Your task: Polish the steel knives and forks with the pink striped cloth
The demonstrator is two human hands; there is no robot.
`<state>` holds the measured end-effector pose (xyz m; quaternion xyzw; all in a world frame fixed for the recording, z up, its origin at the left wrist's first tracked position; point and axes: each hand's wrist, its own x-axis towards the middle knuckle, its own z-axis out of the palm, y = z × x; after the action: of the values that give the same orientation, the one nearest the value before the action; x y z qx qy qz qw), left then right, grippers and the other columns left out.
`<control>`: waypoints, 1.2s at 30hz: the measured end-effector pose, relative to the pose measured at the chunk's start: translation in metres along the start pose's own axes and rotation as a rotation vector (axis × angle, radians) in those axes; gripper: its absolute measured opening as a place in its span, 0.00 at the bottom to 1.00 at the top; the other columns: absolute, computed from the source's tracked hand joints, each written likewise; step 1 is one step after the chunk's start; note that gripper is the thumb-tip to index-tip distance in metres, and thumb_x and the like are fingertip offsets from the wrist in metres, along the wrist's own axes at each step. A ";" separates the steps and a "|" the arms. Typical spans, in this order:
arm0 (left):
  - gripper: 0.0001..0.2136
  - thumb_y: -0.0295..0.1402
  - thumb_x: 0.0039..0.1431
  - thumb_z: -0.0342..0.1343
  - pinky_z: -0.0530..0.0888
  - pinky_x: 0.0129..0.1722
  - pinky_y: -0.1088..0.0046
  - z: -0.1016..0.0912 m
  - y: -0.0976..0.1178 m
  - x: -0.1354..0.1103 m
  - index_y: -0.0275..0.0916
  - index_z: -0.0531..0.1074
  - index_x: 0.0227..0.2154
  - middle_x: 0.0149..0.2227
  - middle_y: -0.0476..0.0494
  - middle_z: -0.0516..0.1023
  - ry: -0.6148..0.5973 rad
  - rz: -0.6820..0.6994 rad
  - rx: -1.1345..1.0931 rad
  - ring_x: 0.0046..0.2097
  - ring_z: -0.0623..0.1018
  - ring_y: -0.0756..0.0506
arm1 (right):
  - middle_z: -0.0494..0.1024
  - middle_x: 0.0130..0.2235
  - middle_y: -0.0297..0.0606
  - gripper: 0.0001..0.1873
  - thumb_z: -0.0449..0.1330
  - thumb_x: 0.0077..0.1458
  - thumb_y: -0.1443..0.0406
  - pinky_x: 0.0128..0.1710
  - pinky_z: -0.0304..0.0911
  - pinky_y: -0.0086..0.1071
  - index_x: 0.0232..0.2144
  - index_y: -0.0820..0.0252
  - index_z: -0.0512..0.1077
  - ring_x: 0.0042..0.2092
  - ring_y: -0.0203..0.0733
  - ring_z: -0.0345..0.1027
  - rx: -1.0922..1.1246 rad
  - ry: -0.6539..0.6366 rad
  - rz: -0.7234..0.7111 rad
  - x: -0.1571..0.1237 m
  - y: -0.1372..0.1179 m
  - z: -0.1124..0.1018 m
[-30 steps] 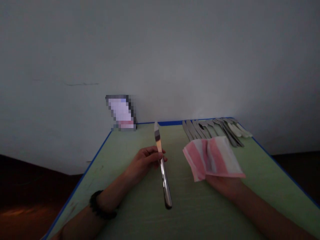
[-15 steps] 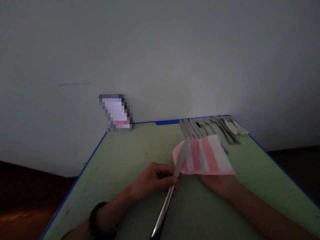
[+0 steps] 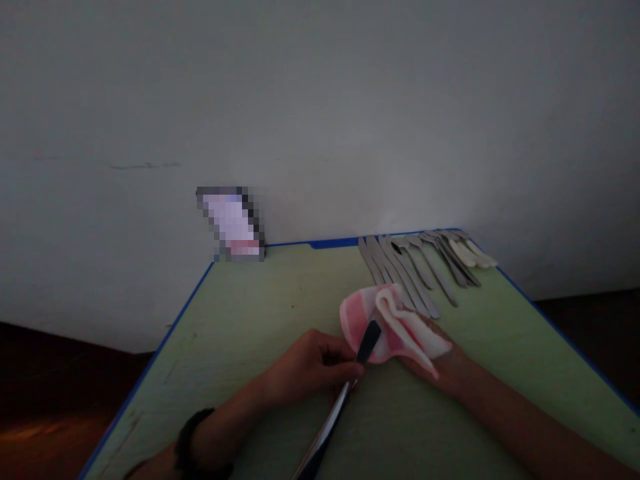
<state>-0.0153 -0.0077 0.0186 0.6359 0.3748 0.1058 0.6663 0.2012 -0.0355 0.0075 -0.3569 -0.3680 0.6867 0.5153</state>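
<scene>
A shiny metal table knife (image 3: 325,430) slants up from the bottom of the view, its dark tip end pointing away over the cloth. My left hand (image 3: 320,363) pinches it between thumb and fingers near its upper part. On my right hand (image 3: 440,363) lies a small pink-and-white striped cloth (image 3: 355,317), bunched up with a fold standing towards me. The cloth hides most of the right fingers, and its left part sits right behind the knife's end.
Beyond the cloth, several metal knives (image 3: 395,270), spoons (image 3: 433,273) and other cutlery lie in a row at the table's back right. White-handled pieces (image 3: 470,253) end the row. A blurred phone (image 3: 233,223) leans on the wall at the back left corner of the green table (image 3: 240,307).
The cloth, spread flat over my right hand before, is now folded and bunched. The knife's broad face has turned, and its end sits lower. My left hand stays nearly in place.
</scene>
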 end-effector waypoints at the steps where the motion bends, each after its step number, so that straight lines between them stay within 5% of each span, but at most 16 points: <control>1: 0.11 0.39 0.53 0.59 0.67 0.24 0.82 0.000 0.000 0.000 0.34 0.75 0.26 0.22 0.51 0.74 -0.006 -0.007 -0.005 0.23 0.70 0.54 | 0.77 0.28 0.33 0.06 0.63 0.49 0.64 0.34 0.66 0.31 0.31 0.58 0.75 0.29 0.36 0.70 0.041 0.009 0.049 0.002 0.001 0.003; 4: 0.11 0.39 0.53 0.59 0.68 0.23 0.81 0.000 -0.002 0.000 0.35 0.76 0.27 0.22 0.51 0.74 -0.029 -0.019 -0.021 0.22 0.71 0.54 | 0.77 0.29 0.36 0.09 0.62 0.50 0.61 0.32 0.66 0.30 0.33 0.60 0.74 0.30 0.37 0.70 0.173 0.039 0.159 0.008 0.004 0.007; 20: 0.09 0.38 0.53 0.59 0.68 0.22 0.81 -0.001 -0.001 -0.001 0.36 0.76 0.28 0.23 0.52 0.73 -0.034 0.020 -0.015 0.22 0.70 0.54 | 0.77 0.28 0.36 0.11 0.65 0.47 0.61 0.29 0.64 0.27 0.32 0.63 0.74 0.28 0.35 0.70 0.247 0.052 0.172 0.008 0.004 0.007; 31: 0.13 0.40 0.56 0.55 0.67 0.22 0.81 -0.003 0.009 -0.013 0.37 0.75 0.39 0.22 0.48 0.75 -0.294 0.082 0.176 0.23 0.72 0.52 | 0.77 0.32 0.33 0.10 0.64 0.46 0.65 0.32 0.65 0.28 0.35 0.55 0.74 0.31 0.35 0.69 0.092 0.307 -0.112 0.010 -0.003 0.006; 36: 0.17 0.45 0.62 0.45 0.65 0.22 0.81 0.000 0.002 -0.009 0.37 0.71 0.38 0.19 0.52 0.68 -0.162 0.098 0.049 0.20 0.67 0.53 | 0.76 0.35 0.32 0.12 0.61 0.48 0.58 0.31 0.65 0.32 0.37 0.51 0.72 0.32 0.38 0.68 0.100 0.308 -0.201 0.023 -0.011 0.005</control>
<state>-0.0213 -0.0132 0.0236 0.6759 0.2905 0.0774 0.6728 0.1971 -0.0120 0.0170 -0.3933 -0.2841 0.5866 0.6485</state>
